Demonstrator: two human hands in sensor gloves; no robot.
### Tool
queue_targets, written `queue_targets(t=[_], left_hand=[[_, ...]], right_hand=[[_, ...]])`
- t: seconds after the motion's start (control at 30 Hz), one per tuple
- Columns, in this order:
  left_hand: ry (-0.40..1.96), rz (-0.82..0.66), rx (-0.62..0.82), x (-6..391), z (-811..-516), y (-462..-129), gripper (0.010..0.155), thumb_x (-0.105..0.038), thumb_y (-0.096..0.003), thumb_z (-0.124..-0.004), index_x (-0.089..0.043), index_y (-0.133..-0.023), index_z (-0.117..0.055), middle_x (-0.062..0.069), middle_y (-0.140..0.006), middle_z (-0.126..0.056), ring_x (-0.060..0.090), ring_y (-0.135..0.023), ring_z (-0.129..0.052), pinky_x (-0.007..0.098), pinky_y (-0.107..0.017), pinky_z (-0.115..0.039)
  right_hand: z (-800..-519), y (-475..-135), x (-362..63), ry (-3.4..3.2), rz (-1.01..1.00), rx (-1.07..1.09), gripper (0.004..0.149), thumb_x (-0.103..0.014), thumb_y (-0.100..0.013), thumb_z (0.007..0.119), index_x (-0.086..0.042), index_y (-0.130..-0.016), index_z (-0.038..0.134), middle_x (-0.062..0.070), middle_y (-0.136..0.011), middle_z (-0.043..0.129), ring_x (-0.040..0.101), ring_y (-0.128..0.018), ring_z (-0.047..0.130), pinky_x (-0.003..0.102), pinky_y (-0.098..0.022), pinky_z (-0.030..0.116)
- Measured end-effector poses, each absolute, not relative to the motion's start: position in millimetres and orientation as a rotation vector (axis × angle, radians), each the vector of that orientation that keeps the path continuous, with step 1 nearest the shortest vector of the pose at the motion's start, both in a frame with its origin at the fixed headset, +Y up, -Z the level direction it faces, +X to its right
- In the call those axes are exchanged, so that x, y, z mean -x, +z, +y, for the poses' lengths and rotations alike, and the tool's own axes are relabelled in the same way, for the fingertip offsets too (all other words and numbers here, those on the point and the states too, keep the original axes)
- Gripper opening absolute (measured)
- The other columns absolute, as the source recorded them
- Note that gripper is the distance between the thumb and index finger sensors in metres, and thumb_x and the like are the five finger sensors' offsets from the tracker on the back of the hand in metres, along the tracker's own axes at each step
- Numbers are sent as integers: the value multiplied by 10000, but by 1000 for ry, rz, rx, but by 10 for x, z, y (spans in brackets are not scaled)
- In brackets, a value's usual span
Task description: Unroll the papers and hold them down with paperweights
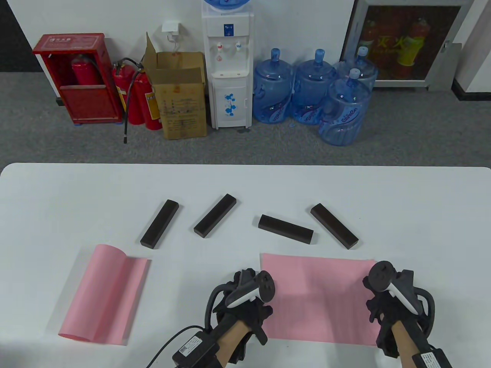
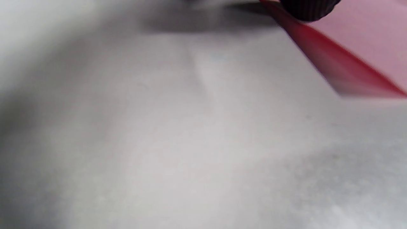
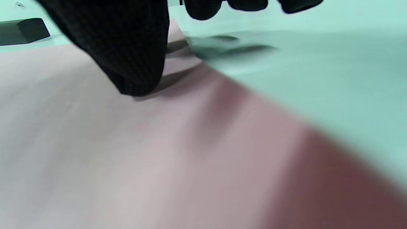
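A pink paper sheet (image 1: 318, 299) lies unrolled and flat at the front right of the white table (image 1: 245, 184). My left hand (image 1: 245, 303) rests on its left edge and my right hand (image 1: 391, 295) on its right edge. In the right wrist view a gloved finger (image 3: 133, 63) presses on the sheet (image 3: 95, 143). In the left wrist view a fingertip (image 2: 308, 9) touches the sheet's edge (image 2: 365, 41). A second pink sheet (image 1: 101, 295) lies at the front left, still curled at its far end. Several dark bar paperweights (image 1: 160, 229) (image 1: 215, 220) (image 1: 285, 229) (image 1: 334, 231) lie in a row behind the papers.
Beyond the table's far edge stand a water dispenser (image 1: 228, 65), blue water jugs (image 1: 307, 92), a cardboard box (image 1: 180, 96) and red fire extinguishers (image 1: 134, 96). One paperweight end (image 3: 22, 30) shows at the top left of the right wrist view.
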State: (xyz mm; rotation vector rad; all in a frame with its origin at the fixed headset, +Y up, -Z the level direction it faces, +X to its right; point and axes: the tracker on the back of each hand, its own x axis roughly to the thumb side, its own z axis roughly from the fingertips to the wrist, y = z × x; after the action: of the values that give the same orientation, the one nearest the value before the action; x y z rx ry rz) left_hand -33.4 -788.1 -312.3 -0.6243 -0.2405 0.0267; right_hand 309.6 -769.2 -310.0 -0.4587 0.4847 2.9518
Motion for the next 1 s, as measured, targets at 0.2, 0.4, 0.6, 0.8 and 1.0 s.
queue_targets(t=[0.2, 0.4, 0.6, 0.8, 1.0], left_hand=[[-81, -248, 666, 295, -7742, -3244, 735, -572, -511, -639, -477, -1096, -204, 80, -1217, -90, 423, -1117, -186, 600, -810, -274], [57, -134, 560, 513, -7209, -3929, 729, -570, -496, -661, -396, -1129, -344, 121, -1184, -593, 407, -982, -714, 572, -689, -604], [-52, 69, 376, 843, -7045, -4720, 738, -554, -496, -668, -410, -1122, -305, 109, -1210, -515, 408, -1036, -644, 589, -709, -578], [-109, 171, 398, 1022, -7438, -5114, 782, -536, -496, -681, -410, -1108, -210, 104, -1236, -439, 438, -1081, -593, 620, -726, -562], [-212, 162, 342, 1007, -7666, -5275, 756, -458, -503, -696, -408, -1099, -233, 102, -1168, -575, 403, -957, -751, 561, -674, -656]], right_hand=[[-7712, -3091, -3141, 2901, 486, 445, 619, -316, -404, 894, -341, -985, 683, 65, -1137, 314, 431, -1072, 329, 647, -755, 401], [-7715, -3095, -3122, 2924, 480, 427, 616, -310, -405, 890, -328, -986, 685, 67, -1137, 330, 429, -1072, 344, 647, -754, 410], [-7714, -3098, -3153, 2894, 481, 423, 614, -311, -402, 896, -334, -981, 693, 62, -1138, 320, 424, -1075, 337, 646, -756, 407], [-7717, -3098, -3162, 2879, 482, 418, 614, -308, -400, 900, -332, -979, 696, 61, -1138, 325, 424, -1073, 345, 646, -756, 408], [-7715, -3095, -3164, 2876, 481, 416, 612, -308, -401, 898, -334, -979, 696, 62, -1138, 328, 423, -1073, 349, 646, -756, 409]])
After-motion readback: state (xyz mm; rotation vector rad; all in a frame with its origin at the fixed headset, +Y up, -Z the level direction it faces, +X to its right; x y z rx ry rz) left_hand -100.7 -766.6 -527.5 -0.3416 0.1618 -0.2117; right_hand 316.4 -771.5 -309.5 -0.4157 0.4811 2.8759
